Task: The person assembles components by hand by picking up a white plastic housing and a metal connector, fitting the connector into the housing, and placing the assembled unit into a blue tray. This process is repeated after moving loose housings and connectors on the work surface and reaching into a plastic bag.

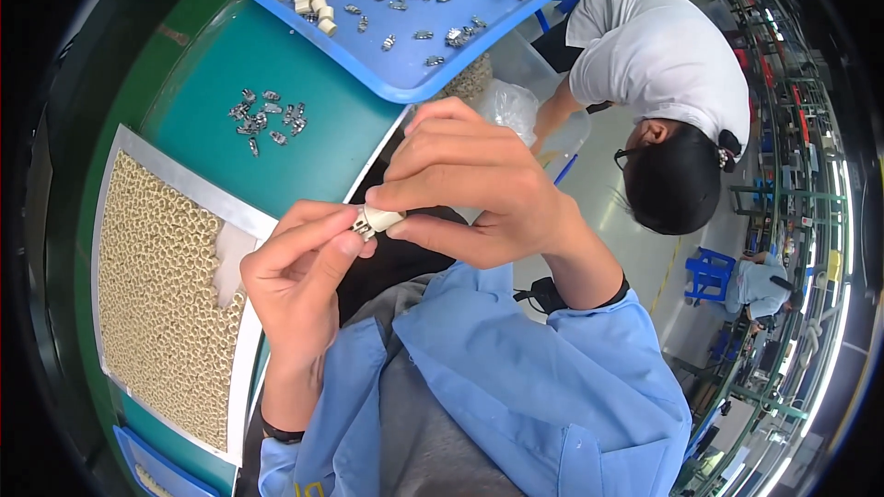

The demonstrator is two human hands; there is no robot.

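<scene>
Gripping, closest up, with right hand (479, 175) thumb and forefinger, the cream sleeve (385, 218); pinching its slotted end (365, 227) in left hand (304, 267) fingertips, between both hands. Probably best to keep aligned and press evenly, easing covering fingertips aside. Beyond, mind loose metal clips (271, 108) on the green table (318, 83), the blue tray (391, 87), a bent-over co-worker (658, 60) rightward.

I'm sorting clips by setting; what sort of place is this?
Likely a factory assembly area: loose metal parts in a blue tray, a white-edged tray packed with small cream pieces, and green-framed racks.
</scene>
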